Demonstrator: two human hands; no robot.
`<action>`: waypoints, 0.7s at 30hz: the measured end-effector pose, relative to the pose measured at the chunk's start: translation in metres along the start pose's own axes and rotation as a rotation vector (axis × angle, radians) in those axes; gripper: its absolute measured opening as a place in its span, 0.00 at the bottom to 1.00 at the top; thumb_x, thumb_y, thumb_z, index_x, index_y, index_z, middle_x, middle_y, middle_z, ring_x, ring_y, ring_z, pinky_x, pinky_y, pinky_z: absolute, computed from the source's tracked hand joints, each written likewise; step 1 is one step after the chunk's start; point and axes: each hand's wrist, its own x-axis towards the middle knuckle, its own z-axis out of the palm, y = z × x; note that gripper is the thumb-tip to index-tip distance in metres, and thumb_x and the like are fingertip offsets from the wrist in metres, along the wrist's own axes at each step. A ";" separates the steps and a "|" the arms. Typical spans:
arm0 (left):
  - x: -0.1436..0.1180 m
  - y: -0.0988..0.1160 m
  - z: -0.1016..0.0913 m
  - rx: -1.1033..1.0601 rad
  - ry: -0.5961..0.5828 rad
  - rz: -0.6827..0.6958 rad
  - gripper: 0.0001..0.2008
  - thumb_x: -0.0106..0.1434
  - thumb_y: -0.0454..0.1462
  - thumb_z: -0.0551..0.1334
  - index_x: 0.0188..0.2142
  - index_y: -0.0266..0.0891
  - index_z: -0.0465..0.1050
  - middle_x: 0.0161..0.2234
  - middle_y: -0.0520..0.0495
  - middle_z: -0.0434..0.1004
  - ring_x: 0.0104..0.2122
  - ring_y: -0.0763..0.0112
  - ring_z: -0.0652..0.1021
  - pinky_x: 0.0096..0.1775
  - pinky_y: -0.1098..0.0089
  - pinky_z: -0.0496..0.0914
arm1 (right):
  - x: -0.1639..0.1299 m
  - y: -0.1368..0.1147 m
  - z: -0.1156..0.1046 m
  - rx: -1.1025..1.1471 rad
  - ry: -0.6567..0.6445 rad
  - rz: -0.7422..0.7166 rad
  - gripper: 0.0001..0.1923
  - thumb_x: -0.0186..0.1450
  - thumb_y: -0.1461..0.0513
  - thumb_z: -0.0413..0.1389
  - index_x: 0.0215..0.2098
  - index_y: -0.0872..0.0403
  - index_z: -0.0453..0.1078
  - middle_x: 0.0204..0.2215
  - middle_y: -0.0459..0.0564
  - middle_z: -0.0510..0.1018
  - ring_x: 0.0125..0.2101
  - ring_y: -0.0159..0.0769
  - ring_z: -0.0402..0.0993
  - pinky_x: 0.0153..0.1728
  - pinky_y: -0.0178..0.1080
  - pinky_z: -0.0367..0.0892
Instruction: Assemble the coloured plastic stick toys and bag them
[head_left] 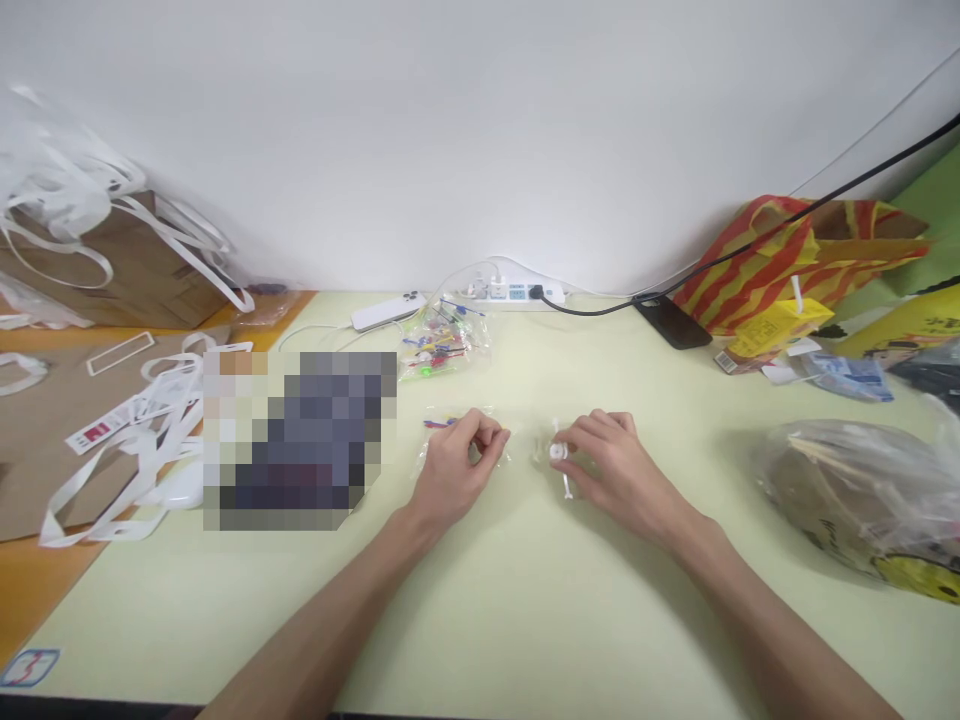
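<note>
My left hand (459, 462) rests on the pale green table (525, 610) with its fingers curled over a small clear plastic bag (450, 425) that shows a bit of red and blue. My right hand (611, 462) lies a short way to the right, pinching a small white plastic piece (559, 453) with a thin white stem (568, 487) below it. Behind both hands lies a clear bag of small coloured parts (441, 345).
A white power strip (514, 292) and white remote-like device (386, 312) sit by the wall. A black cable (787, 225) crosses a red-yellow striped bag (772, 260). A filled clear plastic bag (862, 500) lies right. White straps (142, 440), cardboard (112, 265) and a blurred patch (300, 440) lie left.
</note>
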 end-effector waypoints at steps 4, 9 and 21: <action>-0.001 0.000 0.000 -0.001 -0.008 0.000 0.14 0.69 0.36 0.60 0.30 0.42 0.56 0.28 0.54 0.69 0.28 0.75 0.71 0.32 0.72 0.64 | -0.001 0.002 -0.008 0.144 0.220 0.086 0.06 0.72 0.59 0.53 0.45 0.50 0.67 0.37 0.50 0.79 0.37 0.40 0.74 0.41 0.42 0.65; -0.002 0.004 0.000 0.019 -0.038 0.036 0.13 0.70 0.35 0.59 0.30 0.41 0.56 0.27 0.55 0.66 0.26 0.76 0.68 0.30 0.73 0.63 | -0.002 0.001 -0.004 0.234 0.088 0.102 0.10 0.74 0.61 0.48 0.51 0.47 0.67 0.39 0.48 0.80 0.34 0.37 0.76 0.37 0.39 0.68; -0.005 0.013 0.000 0.037 -0.072 0.087 0.10 0.70 0.34 0.57 0.31 0.41 0.59 0.27 0.54 0.66 0.26 0.75 0.68 0.29 0.73 0.63 | 0.002 0.000 -0.007 0.041 -0.068 -0.097 0.14 0.72 0.69 0.47 0.43 0.52 0.74 0.31 0.51 0.80 0.32 0.40 0.69 0.36 0.41 0.65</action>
